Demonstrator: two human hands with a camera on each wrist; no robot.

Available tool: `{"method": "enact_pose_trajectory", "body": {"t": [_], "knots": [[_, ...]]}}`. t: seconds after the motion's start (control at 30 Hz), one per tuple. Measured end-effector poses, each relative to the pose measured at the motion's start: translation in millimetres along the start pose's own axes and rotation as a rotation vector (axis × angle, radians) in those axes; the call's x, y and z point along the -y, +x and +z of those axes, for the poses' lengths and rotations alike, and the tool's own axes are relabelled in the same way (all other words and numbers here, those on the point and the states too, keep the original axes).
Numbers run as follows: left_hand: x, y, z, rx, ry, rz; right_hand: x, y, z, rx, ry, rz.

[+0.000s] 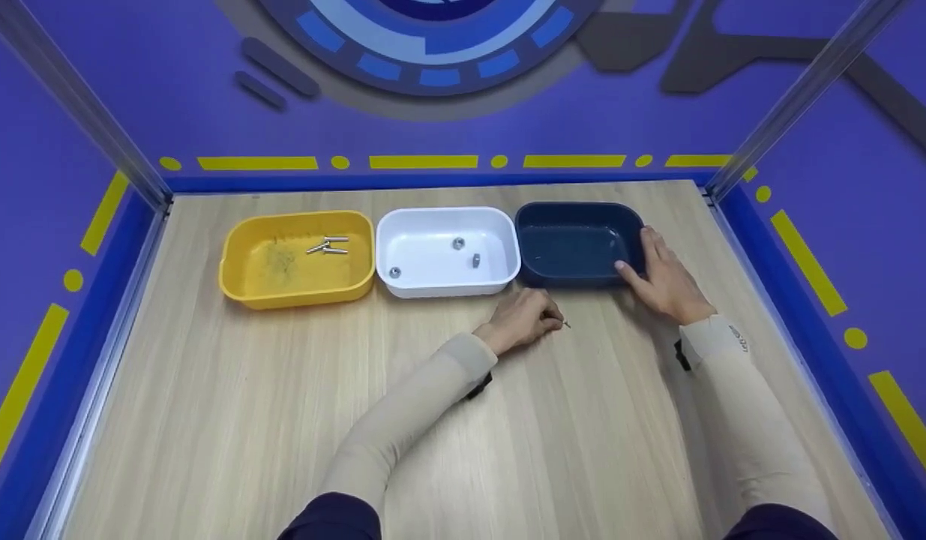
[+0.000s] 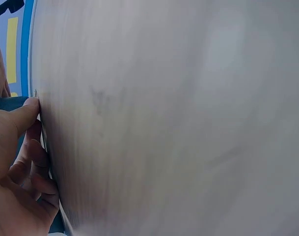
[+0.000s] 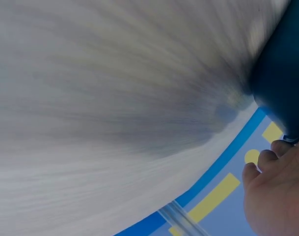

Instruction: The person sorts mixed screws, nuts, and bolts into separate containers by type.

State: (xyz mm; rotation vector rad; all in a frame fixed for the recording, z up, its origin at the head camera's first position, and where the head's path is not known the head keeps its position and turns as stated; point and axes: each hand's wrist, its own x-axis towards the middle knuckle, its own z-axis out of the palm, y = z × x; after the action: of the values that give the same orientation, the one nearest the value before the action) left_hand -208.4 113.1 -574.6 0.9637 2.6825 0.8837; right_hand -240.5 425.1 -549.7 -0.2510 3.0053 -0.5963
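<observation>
My left hand (image 1: 524, 319) is low over the table, just in front of the gap between the white and dark blue bins. Thumb and forefinger pinch a small thin screw (image 1: 567, 324); its threaded tip (image 2: 35, 92) pokes past the fingertips in the left wrist view, the rest hidden. At the right end of the dark blue bin (image 1: 575, 280), my right hand (image 1: 669, 285) grips the corner, thumb at the front rim and fingers along the outer side. In the right wrist view the fingers are partly cut off at the frame edge.
A white bin (image 1: 448, 291) in the middle holds a few metal nuts (image 1: 458, 244). The yellow bin (image 1: 298, 300) at left contains several silver pins (image 1: 329, 247). All three bins stand in a row on the wooden table (image 1: 283, 420), near the blue back wall.
</observation>
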Motion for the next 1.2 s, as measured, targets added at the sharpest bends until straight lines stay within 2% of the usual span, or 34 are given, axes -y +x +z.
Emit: {"method": "enact_pose_trajectory", "body": {"t": [0.13,0.37,0.7,1.0,1.07,1.1,1.2], "knots": [[1.2,-1.7,0.4,-0.006,0.021,0.036,0,0,-0.1,-0.019,0.005,-0.028],[-1.5,-2.2,0.1,-0.003,0.138,0.074,0,0,-1.9,-0.008,0.005,-0.014],[-1.6,-3.4,-2.5,-0.004,0.106,0.043,1,0,-1.8,-0.003,0.009,-0.014],[-11.2,-4.1,-11.3,-0.062,0.113,0.093,1,0,-1.8,-0.002,0.01,-0.005],[-9.9,-3.8,-10.2,-0.064,0.12,0.111,1,1,-1.6,-0.006,0.007,-0.008],[-3.8,0.4,-1.7,-0.071,0.133,0.122,1,1,-1.3,-0.006,0.007,-0.009],[1.0,-0.3,3.2,-0.051,0.149,0.121,1,0,-0.5,-0.001,0.014,-0.015]]}}
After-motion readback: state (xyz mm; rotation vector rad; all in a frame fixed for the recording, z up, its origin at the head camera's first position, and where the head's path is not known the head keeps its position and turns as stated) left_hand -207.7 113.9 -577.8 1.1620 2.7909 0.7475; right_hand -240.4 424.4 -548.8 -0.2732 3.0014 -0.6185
